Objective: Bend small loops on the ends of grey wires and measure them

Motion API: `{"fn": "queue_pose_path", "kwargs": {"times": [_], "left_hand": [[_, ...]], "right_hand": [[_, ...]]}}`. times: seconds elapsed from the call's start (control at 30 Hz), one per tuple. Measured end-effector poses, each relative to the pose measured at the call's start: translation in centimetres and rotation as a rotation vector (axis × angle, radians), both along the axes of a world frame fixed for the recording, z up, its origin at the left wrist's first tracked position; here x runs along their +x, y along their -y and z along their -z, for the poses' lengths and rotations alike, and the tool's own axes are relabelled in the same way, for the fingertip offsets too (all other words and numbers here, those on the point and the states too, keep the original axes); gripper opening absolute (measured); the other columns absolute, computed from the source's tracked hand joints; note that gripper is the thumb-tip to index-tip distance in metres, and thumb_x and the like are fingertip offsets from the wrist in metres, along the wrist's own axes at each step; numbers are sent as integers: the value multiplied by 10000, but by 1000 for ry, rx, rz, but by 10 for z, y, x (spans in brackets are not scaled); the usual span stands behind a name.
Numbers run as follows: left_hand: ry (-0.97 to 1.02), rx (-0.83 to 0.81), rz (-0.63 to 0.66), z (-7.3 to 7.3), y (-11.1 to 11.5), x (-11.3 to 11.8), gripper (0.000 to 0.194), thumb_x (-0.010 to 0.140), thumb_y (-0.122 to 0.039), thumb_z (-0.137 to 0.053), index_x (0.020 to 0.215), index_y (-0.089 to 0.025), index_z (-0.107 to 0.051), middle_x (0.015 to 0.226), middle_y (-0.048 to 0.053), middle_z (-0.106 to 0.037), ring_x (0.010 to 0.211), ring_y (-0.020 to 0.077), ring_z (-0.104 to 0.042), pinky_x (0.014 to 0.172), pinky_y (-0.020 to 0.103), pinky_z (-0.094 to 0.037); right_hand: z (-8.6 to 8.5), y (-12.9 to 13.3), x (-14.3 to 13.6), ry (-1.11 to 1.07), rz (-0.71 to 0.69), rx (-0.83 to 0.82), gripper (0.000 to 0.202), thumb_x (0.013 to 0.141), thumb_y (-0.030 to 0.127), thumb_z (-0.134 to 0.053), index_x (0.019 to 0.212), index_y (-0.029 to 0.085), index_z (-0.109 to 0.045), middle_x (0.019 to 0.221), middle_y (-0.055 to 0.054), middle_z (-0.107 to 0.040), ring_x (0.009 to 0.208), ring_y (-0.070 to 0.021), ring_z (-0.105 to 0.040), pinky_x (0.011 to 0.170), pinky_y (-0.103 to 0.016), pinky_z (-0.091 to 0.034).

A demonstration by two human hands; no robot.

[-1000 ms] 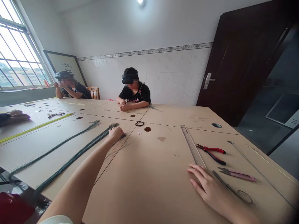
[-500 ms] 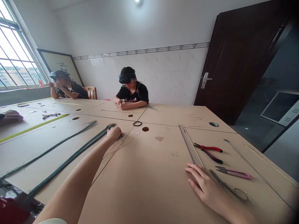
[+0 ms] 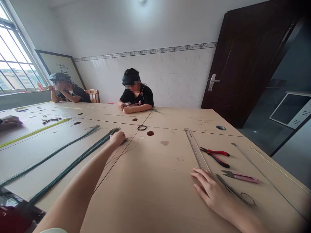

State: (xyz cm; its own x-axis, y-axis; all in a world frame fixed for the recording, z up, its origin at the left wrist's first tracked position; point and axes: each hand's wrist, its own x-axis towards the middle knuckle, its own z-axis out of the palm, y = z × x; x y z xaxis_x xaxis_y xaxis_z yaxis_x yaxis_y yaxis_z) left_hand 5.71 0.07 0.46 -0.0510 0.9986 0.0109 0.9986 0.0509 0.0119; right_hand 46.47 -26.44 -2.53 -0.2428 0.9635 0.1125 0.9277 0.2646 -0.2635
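Note:
My left hand point(image 3: 117, 138) reaches far across the table with its fingers curled closed. It is at the far end of a thick bundle of dark green cords point(image 3: 80, 161), beside a small clump of dark thin strands point(image 3: 125, 141). What the fingers pinch, if anything, is hidden behind the hand. My right hand point(image 3: 210, 189) lies with fingers extended on the table, over the near end of a clear ruler point(image 3: 194, 147). Just right of it are grey scissors point(image 3: 234, 191), with pink thread snips point(image 3: 240, 176) and red-and-black pliers point(image 3: 216, 156) beyond them.
A second cord bundle point(image 3: 55, 152) and a yellow bundle point(image 3: 36, 132) lie to the left. A black ring point(image 3: 142, 127) sits near a round table hole point(image 3: 150, 133). Two co-workers sit across the table; another person's hand point(image 3: 11, 121) rests at the far left.
The view has shifted slightly. My left hand remains closed by the cord ends, and my right hand still lies over the ruler's near end.

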Motion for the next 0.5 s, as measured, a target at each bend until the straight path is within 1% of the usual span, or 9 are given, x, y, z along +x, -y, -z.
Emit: {"fn": "queue_pose_path", "kwargs": {"times": [0.2, 0.37, 0.5], "left_hand": [[12, -24, -6, -3, 3, -6, 275, 904, -313, -533, 1128, -157, -567, 1143, 90, -586, 990, 214, -590, 841, 415, -505], [-6, -24, -27, -8, 7, -1, 302, 900, -326, -537, 1140, -143, -558, 1147, 95, -582, 1001, 224, -586, 851, 437, -498], [-36, -26, -31, -9, 6, 3, 304, 900, -329, -536, 1139, -143, -559, 1149, 95, -581, 1005, 226, -584, 856, 439, -495]], "right_hand": [[0, -1, -1, 19, -21, 1, 415, 947, 369, -296, 1234, 194, -540, 1389, -78, -460, 1275, -227, -437, 1064, -419, -376], [-1, -1, -1, 17, -17, 17, 412, 948, 383, -295, 1222, 212, -550, 1383, -64, -469, 1273, -231, -439, 1054, -416, -389], [-1, 0, 0, 24, -4, 0, 423, 944, 389, -301, 1231, 203, -551, 1394, -71, -459, 1281, -239, -431, 1060, -422, -382]]}}
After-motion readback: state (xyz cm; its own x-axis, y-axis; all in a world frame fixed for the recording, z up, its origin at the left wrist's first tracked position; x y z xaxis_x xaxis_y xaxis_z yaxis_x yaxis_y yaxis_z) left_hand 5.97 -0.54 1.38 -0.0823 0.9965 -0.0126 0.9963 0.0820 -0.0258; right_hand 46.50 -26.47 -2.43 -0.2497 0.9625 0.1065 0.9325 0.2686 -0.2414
